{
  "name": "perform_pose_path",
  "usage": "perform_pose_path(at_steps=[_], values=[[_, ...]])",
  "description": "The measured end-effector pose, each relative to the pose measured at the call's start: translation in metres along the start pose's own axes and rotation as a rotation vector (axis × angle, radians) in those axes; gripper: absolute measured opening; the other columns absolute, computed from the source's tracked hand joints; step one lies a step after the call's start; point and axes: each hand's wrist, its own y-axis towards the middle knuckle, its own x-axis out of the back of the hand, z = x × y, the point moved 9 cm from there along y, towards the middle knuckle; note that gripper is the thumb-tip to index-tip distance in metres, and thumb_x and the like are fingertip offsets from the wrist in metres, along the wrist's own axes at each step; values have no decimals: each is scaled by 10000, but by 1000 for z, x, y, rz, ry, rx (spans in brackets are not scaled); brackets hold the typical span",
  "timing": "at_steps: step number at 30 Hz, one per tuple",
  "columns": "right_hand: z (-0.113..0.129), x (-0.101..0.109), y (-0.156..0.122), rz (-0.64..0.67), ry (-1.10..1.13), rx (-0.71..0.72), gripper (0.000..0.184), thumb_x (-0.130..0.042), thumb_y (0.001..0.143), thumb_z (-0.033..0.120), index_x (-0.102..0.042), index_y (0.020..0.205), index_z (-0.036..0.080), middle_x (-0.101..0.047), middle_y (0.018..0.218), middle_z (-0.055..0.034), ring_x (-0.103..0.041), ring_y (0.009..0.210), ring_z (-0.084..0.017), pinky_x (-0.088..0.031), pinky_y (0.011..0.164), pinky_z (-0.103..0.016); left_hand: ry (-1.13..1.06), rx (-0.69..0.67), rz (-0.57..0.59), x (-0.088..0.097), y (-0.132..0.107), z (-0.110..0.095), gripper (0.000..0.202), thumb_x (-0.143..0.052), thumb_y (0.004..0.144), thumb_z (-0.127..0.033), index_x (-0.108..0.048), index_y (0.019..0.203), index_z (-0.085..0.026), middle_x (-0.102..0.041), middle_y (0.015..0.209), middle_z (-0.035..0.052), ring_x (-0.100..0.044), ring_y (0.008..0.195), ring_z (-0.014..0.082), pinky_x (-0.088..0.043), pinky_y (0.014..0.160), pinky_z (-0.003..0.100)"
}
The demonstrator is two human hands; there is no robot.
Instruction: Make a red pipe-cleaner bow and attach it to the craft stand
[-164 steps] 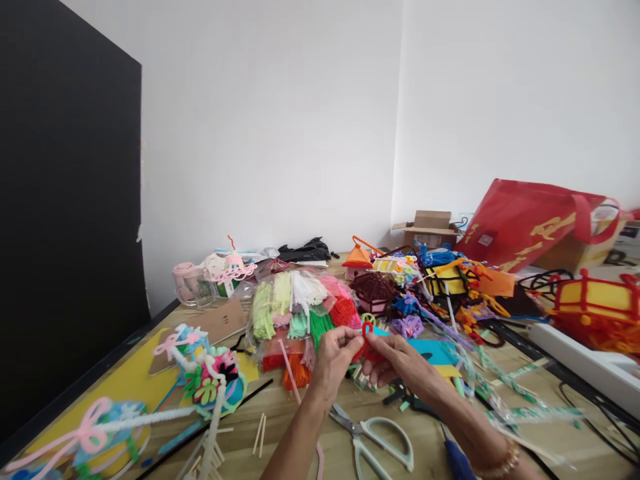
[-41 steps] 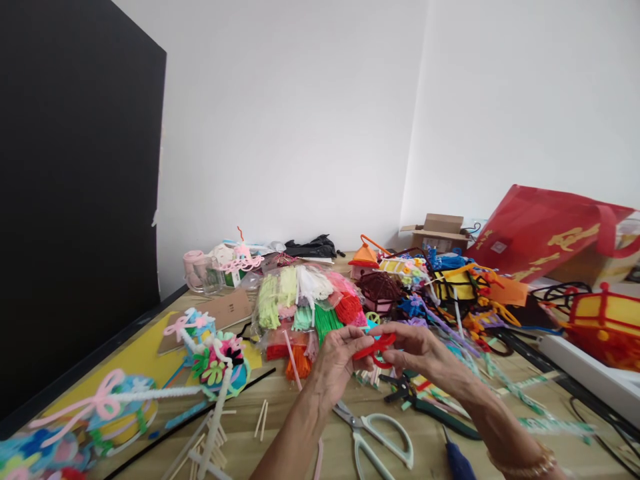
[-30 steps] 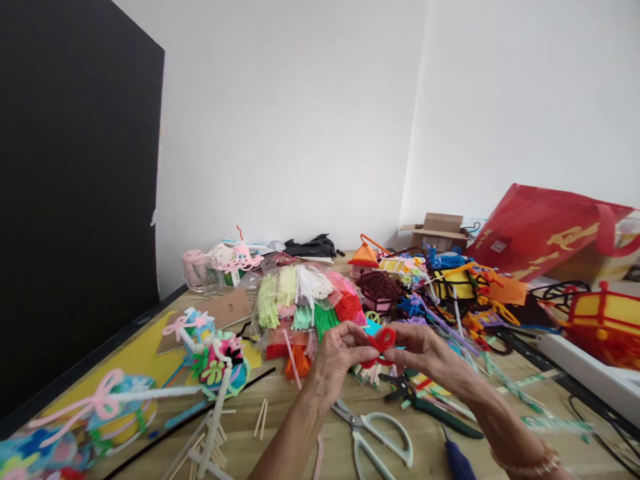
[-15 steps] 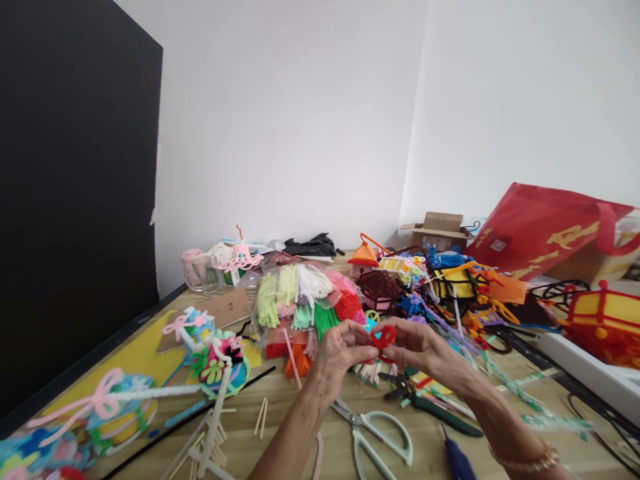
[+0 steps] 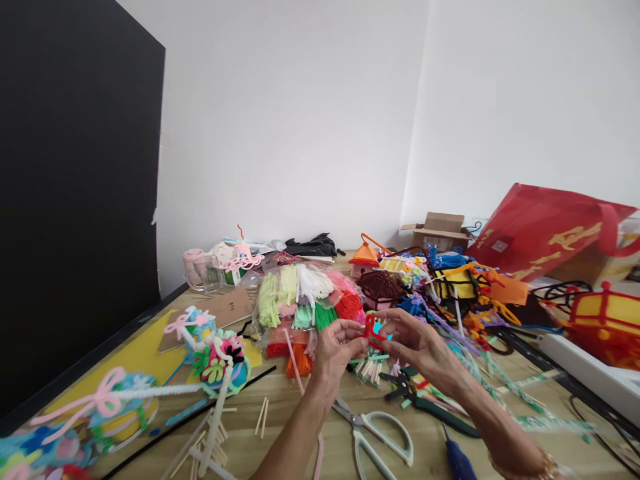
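A small bent red pipe cleaner [image 5: 371,329] is pinched between both my hands above the wooden table [image 5: 280,427]. My left hand [image 5: 336,350] grips its left side with thumb and fingertips closed. My right hand [image 5: 413,341] holds its right side, fingers curled and a little blurred. Bags of coloured pipe cleaners [image 5: 305,303] lie just behind my hands. White-handled scissors [image 5: 373,433] rest on the table right under my wrists.
Dark pliers [image 5: 425,403] lie right of the scissors. Pipe-cleaner flower crafts [image 5: 215,357] and a yellow sheet [image 5: 130,363] sit at left. A heap of finished crafts [image 5: 440,283], a red bag [image 5: 545,230], a cardboard box [image 5: 437,230] and a black board [image 5: 75,200] surround the spot.
My hands have turned and reshaped the red pipe cleaner, from a flat strip into a small loop, and now into an upright twisted piece. My hands rose slightly.
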Motion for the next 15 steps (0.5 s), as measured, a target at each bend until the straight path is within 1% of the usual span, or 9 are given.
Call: perform_pose_path(at_steps=[3,6,9,12,15], values=[[1,3,0,-22,2,-11,325,-584,850,370,-508,1127,216,-563,796,3,-515,601,-114,-407,489,-216,-17,43,-11,2,1,6,326,-816,514,-204,-673,791,-110,-678,686,35,-584,523,100,-476,523,218],[3,6,2,-61,8,-21,241,-574,847,406,-576,958,192,-551,709,16,-495,572,-106,-417,501,-215,-77,83,20,0,-1,9,312,-826,520,-229,-693,774,-106,-670,690,32,-582,538,95,-484,542,218],[6,6,3,-105,51,-33,275,-601,809,459,-591,809,184,-527,662,26,-490,552,-104,-437,500,-217,-159,115,74,-7,-3,9,310,-833,517,-216,-697,780,-123,-662,701,13,-580,541,87,-473,532,209],[6,6,2,-143,120,-65,307,-645,758,491,-591,788,190,-547,696,19,-517,580,-115,-466,518,-223,-228,150,106,-11,-4,9,325,-846,487,-192,-683,761,-126,-658,688,2,-574,520,80,-463,531,209],[7,8,2,-158,145,-75,349,-683,707,522,-595,781,193,-590,753,-2,-547,651,-141,-493,579,-247,-262,169,113,-13,-4,9,302,-854,469,-191,-653,683,-122,-629,595,-13,-545,478,73,-440,511,204]])
